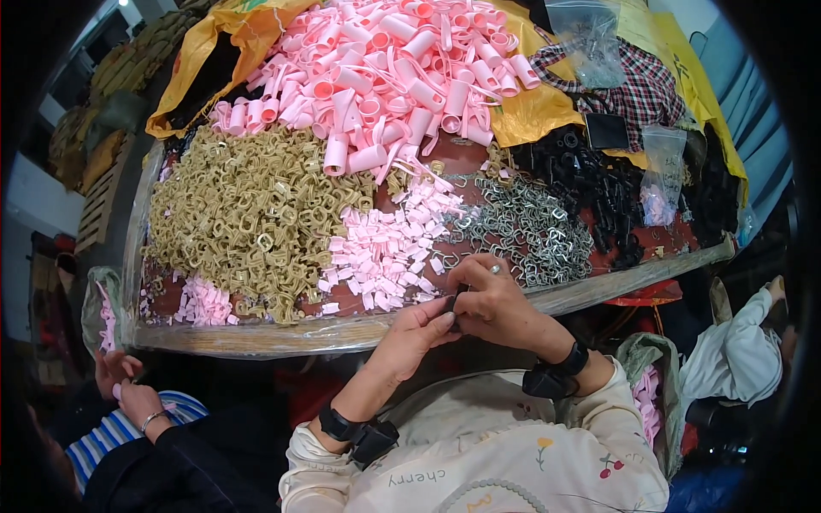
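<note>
My left hand (413,338) and my right hand (500,305) meet above the table's near edge. Between their fingertips is a small black plastic part (451,304), mostly covered by the fingers. Thumb and fingers of the left hand pinch it, while the right hand's bent fingers close on its other side. Just beyond the hands lie a heap of small pink plastic pieces (376,265) and a pile of bent silvery metal clips (534,231). Whether the right fingers also hold a metal clip cannot be made out.
Tan plastic clips (248,214) form a wide heap at left. Pink plastic tubes (385,64) are piled behind. Black plastic parts (603,188) and a clear bag (663,175) lie at right. A wooden rim (282,336) edges the table. Another person's hand (141,402) works at lower left.
</note>
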Available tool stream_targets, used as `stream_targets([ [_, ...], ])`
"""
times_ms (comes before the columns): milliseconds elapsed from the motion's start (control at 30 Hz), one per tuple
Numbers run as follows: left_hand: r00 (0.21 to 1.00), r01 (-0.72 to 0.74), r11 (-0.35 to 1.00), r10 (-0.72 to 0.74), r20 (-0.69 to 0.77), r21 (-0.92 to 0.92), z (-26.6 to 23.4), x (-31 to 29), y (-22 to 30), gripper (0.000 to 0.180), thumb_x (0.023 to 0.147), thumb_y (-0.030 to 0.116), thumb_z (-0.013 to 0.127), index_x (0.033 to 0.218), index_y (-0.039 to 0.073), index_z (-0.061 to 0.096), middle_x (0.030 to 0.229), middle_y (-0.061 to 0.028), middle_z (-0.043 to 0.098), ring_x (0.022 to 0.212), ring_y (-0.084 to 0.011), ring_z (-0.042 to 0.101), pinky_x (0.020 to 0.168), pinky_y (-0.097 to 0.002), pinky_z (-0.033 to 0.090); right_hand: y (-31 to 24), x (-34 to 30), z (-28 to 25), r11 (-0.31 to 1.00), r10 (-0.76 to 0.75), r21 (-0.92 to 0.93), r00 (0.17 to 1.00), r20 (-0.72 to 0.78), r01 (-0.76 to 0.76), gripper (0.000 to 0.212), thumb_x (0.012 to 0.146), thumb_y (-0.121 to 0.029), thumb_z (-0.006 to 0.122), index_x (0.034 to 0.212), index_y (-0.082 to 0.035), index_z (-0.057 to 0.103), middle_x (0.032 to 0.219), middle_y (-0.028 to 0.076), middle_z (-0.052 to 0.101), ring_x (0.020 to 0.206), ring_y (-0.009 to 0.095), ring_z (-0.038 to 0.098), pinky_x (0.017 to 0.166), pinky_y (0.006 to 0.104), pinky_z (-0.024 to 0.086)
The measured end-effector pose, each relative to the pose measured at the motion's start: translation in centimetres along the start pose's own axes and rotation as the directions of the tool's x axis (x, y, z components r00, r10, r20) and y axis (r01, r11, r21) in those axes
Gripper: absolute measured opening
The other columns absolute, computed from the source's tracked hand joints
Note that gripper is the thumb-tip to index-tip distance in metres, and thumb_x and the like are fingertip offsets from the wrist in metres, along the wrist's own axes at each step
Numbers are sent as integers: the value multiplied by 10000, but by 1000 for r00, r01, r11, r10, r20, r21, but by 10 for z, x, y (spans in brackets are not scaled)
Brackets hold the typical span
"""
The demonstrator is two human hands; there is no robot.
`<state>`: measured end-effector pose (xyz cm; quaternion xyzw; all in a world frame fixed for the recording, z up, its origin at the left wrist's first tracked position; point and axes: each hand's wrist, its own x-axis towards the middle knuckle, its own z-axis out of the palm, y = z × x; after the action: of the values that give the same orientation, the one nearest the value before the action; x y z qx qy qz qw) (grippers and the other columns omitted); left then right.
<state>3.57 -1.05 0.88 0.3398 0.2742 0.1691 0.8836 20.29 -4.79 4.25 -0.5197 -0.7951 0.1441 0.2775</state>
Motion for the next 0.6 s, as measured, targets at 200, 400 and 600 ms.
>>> stream_targets([
  [200, 1000, -16, 1000, 16, 16, -12, -2, 3, 1, 317, 871, 104, 441, 1170, 0, 431, 1066, -37, 516, 943, -104, 513, 815, -265, 452, -1, 3, 5, 998, 26, -53, 1000, -8, -26, 127, 556, -82, 635, 623, -94, 528, 926, 20, 489, 953, 240, 443, 826, 378, 301],
  [400, 999, -11, 992, 6, -39, -129, -8, 7, 1, 289, 861, 87, 456, 1129, -19, 445, 1021, -67, 537, 918, -150, 545, 825, -311, 466, 8, 6, 13, 1000, -6, 24, 992, -122, 9, 87, 608, -92, 621, 677, -104, 569, 928, 19, 501, 964, 238, 441, 796, 381, 291],
  [600, 998, -48, 949, 38, -40, -311, -18, 7, 1, 272, 844, 84, 483, 1090, -32, 459, 989, -119, 561, 888, -207, 573, 807, -299, 480, 9, 6, 10, 996, -69, 43, 970, -232, 81, 184, 572, -39, 640, 736, -93, 577, 956, 60, 501, 908, 249, 482, 795, 369, 339],
])
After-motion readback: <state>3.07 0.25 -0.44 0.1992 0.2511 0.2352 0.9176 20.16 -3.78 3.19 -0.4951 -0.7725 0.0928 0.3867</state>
